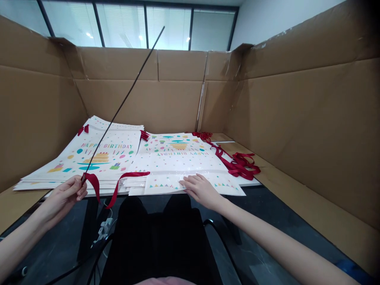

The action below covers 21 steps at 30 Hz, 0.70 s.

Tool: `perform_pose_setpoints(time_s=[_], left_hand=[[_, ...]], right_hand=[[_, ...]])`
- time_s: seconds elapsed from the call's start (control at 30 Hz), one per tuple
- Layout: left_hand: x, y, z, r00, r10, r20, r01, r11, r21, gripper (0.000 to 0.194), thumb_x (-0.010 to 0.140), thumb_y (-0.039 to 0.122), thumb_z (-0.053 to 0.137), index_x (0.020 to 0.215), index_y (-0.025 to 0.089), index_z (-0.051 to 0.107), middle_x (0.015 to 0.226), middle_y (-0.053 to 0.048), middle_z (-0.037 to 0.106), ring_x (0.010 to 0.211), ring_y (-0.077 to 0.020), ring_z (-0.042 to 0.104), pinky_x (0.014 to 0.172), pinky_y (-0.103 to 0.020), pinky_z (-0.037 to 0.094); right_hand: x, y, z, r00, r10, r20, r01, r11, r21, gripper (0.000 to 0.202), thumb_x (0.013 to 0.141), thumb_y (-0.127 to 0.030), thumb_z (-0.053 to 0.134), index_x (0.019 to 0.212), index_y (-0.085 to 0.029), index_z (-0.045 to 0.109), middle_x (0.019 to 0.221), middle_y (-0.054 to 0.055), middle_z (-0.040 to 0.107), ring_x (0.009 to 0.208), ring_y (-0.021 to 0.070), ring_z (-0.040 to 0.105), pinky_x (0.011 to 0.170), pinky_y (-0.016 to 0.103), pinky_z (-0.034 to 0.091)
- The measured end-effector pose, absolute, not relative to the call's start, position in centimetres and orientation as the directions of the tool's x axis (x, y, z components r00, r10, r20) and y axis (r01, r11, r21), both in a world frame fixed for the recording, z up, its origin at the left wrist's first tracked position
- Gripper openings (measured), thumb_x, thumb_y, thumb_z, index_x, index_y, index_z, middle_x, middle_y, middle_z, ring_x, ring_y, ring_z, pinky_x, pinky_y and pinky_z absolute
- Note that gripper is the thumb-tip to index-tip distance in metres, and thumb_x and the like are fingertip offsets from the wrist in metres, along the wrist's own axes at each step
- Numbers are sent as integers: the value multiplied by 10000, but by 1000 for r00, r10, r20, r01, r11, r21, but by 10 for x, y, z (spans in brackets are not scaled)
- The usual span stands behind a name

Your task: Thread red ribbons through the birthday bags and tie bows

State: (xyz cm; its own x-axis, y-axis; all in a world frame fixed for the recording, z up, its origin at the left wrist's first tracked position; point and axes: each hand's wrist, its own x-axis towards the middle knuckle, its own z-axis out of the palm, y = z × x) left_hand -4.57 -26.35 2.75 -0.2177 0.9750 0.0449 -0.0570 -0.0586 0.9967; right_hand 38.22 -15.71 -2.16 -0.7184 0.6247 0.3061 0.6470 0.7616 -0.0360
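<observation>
My left hand (68,194) is closed in a pinch at the near left, around the lower end of a thin black rod (127,93) that slants up to the right. A red ribbon (133,174) hangs in a loop from the same fingers, its other end lying on the middle stack. My right hand (202,192) rests flat, fingers stretched out, on the near edge of a flat white paper gift bag (175,164). That bag's birthday print is upside down to me. Clear, shiny film or tape shows beside the fingers.
To the left lies a stack of flat bags (103,136) with red ribbon handles. Loose red ribbons (243,166) are heaped on the right. Cardboard walls (127,103) enclose the table on three sides. Below the front edge are my lap and a power strip (104,228).
</observation>
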Motion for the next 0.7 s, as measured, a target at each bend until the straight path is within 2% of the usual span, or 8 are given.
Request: perform_pose_setpoints(time_s=[0.13,0.27,0.33,0.43,0.47,0.53,0.63,0.7], left_hand=[[-46,-265,30,-223,973,66,-33,-76,997,405,664,449,755,604,183,455,557,30,433,517,-97,358,487,-185,381],[-46,-268,40,-261,961,94,-25,-104,994,416,620,455,782,599,181,470,552,26,433,520,-99,367,472,-184,388],[-46,-270,45,-264,958,114,-30,-127,992,431,592,436,803,580,179,457,537,27,426,510,-96,363,458,-179,391],[-47,-270,49,-258,955,146,-51,-164,985,445,591,400,812,566,176,429,533,29,425,499,-91,359,440,-174,398],[-46,-269,50,-259,954,150,-61,-171,983,443,595,391,812,568,175,427,534,32,428,499,-89,363,441,-172,407],[-43,-268,50,-279,951,135,-92,-166,982,426,573,366,828,587,173,449,540,40,436,499,-84,378,450,-166,430],[-34,-264,53,-394,917,58,-128,-117,985,388,512,309,857,698,177,543,612,42,508,517,-84,436,439,-163,452],[-30,-260,56,-515,857,-30,-163,-64,985,329,569,271,823,742,182,558,648,35,531,516,-84,452,409,-155,432]], right_hand=[[381,-148,11,-643,702,307,723,688,-60,342,874,-100,366,1022,-192,661,985,76,688,935,204,610,853,325,421],[388,-158,105,-568,752,334,771,629,-105,289,881,-156,398,905,-188,684,883,41,687,823,183,615,732,279,432],[395,-173,165,-649,733,203,712,680,-178,314,914,-305,412,830,-175,685,791,19,662,736,146,597,673,254,426],[403,-187,244,-773,624,-118,609,674,-418,350,864,-441,511,908,-137,680,795,20,646,662,101,567,588,224,397],[403,-186,262,-782,604,-153,590,639,-494,357,850,-454,531,936,-139,676,790,16,640,641,88,556,563,220,381],[399,-171,282,-765,620,-176,595,575,-561,324,837,-444,563,941,-159,677,770,9,634,604,77,538,536,224,356],[381,-118,269,-702,707,-89,655,590,-473,166,843,-294,578,873,-165,678,737,5,621,570,73,492,548,240,337],[365,-72,236,-657,752,55,713,643,-280,91,795,-159,596,728,-141,654,643,-10,571,552,67,435,560,238,313]])
